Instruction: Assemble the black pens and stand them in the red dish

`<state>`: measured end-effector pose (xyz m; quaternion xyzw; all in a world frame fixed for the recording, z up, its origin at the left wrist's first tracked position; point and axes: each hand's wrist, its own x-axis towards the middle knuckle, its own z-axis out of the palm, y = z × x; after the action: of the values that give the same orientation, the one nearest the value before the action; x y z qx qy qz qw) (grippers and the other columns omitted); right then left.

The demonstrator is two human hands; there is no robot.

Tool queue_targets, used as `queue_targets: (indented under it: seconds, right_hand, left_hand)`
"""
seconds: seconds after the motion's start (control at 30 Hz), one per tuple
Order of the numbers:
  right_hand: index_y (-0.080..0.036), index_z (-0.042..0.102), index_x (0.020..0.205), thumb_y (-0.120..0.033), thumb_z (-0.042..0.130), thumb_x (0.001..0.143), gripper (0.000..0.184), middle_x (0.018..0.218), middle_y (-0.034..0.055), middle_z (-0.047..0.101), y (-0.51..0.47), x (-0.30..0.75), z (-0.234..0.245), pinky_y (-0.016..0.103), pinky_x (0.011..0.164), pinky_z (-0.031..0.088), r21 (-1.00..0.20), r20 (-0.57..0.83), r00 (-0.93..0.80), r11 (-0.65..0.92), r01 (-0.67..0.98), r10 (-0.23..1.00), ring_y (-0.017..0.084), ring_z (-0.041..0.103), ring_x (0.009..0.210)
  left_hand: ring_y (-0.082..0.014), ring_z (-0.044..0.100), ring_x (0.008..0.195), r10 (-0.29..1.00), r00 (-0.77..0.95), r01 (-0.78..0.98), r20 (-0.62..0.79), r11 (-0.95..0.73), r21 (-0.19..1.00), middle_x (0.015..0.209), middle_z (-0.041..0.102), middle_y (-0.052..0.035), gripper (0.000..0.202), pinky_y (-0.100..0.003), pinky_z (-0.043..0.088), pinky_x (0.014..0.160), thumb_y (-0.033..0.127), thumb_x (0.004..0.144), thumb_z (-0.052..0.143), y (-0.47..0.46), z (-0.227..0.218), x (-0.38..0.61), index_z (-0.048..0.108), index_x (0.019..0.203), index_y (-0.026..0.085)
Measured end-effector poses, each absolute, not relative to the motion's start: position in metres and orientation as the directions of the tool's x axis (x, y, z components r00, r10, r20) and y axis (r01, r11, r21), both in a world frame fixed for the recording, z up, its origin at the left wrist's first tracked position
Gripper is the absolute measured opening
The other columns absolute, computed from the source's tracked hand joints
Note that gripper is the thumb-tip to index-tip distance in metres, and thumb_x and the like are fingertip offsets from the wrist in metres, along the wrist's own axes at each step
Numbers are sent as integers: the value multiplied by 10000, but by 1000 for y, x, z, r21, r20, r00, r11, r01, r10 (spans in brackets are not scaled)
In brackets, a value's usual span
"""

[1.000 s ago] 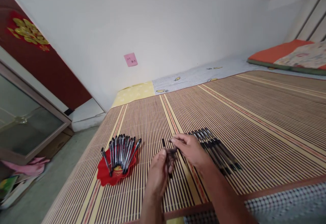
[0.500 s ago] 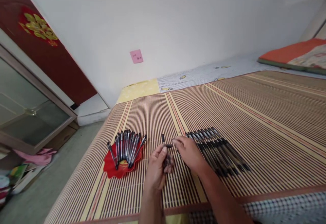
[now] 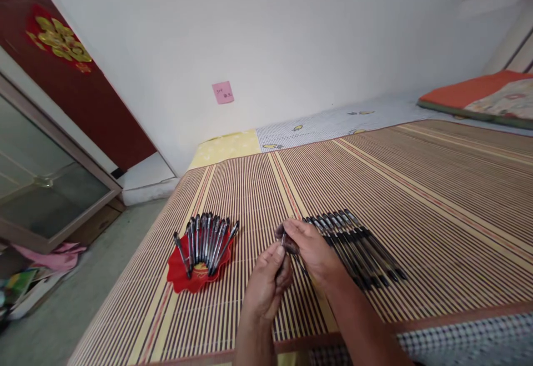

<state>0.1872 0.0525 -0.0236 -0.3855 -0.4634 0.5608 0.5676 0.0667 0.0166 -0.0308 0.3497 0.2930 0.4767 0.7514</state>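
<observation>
My left hand (image 3: 270, 277) is closed round a slim black pen (image 3: 283, 239), most of which its fingers hide. My right hand (image 3: 306, 244) pinches the pen's upper end, just above the left thumb. Fingers cover the tip, so its details cannot be made out. To the left, a red scalloped dish (image 3: 178, 272) holds several clear pens with black caps (image 3: 205, 238), fanned out. Beside and partly behind my right forearm, several more black pens (image 3: 353, 244) lie side by side in a slanted row.
A striped bamboo mat (image 3: 250, 199) covers the bed. Patterned cloth (image 3: 316, 128) runs along the wall, where a pink note (image 3: 223, 93) is stuck. A folded orange quilt (image 3: 470, 95) lies at the far right. A glass-panelled door (image 3: 45, 183) stands on the left.
My hands have come together: the left moved slightly right, and the right now grips the pen's upper end. The short dark pieces that stuck out above my left hand no longer show.
</observation>
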Motion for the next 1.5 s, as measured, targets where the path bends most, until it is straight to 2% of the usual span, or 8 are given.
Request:
queue_targets:
  seconds: [0.2,0.43,0.6,0.83,1.1,1.23,1.37,1.5]
  right_hand:
    - [-181,640,770,-474,538,897,335,718,8,611,50,170,-27,265,666,426,-979,153,-7,150,-136,988,163,566,716]
    - [-173,627,755,-456,540,911,334,699,7,608,42,162,-22,254,623,423,-976,178,19,179,-122,984,157,567,691]
    - [-176,692,811,-511,663,831,337,780,27,677,42,172,-18,281,757,472,-927,102,-112,54,-371,988,180,624,784]
    - [-172,748,874,-562,682,797,404,845,82,722,40,183,-15,324,809,498,-849,49,-240,-85,-521,970,202,658,802]
    - [-180,740,863,-488,622,890,330,821,38,702,39,177,-14,253,746,480,-932,149,-180,77,-353,972,152,630,784]
    - [-189,718,818,-484,578,906,339,738,31,682,37,167,-15,246,648,491,-967,167,-82,147,-207,982,167,644,738]
    - [-206,662,803,-560,547,892,383,537,-26,580,36,161,-18,232,376,380,-980,88,-78,73,-183,993,127,519,397]
    - [-197,631,775,-601,633,815,406,444,-79,469,38,166,-18,213,318,297,-943,-42,-127,-81,-323,991,89,407,302]
  left_hand:
    - [-46,175,433,972,205,-544,-114,210,812,513,312,115,342,-163,165,409,434,779,777,14,-32,70,594,879,163]
    - [-171,597,856,993,-104,-245,51,-75,967,875,653,-46,267,-245,468,761,404,807,756,11,-33,71,714,945,179]
    - [-64,344,460,994,107,-484,-36,84,871,552,448,63,272,-167,293,449,415,827,742,11,-28,71,630,829,167]
    - [-38,89,369,875,483,-677,-2,375,634,449,257,120,315,-158,149,365,401,898,659,8,-26,69,495,743,182]
    - [-41,214,414,946,324,-668,16,217,712,467,345,79,391,-171,212,417,413,852,716,9,-30,70,494,647,165]
    - [-40,334,468,989,123,-633,-80,141,761,542,460,68,303,-154,284,468,391,767,813,11,-36,71,674,878,145]
    - [-46,454,513,996,-14,-540,-87,66,839,642,580,35,379,-151,336,481,389,699,861,12,-37,70,711,957,154]
    - [-63,437,429,980,138,-557,-140,194,808,543,543,40,357,-175,326,406,440,737,819,9,-31,68,683,861,135]
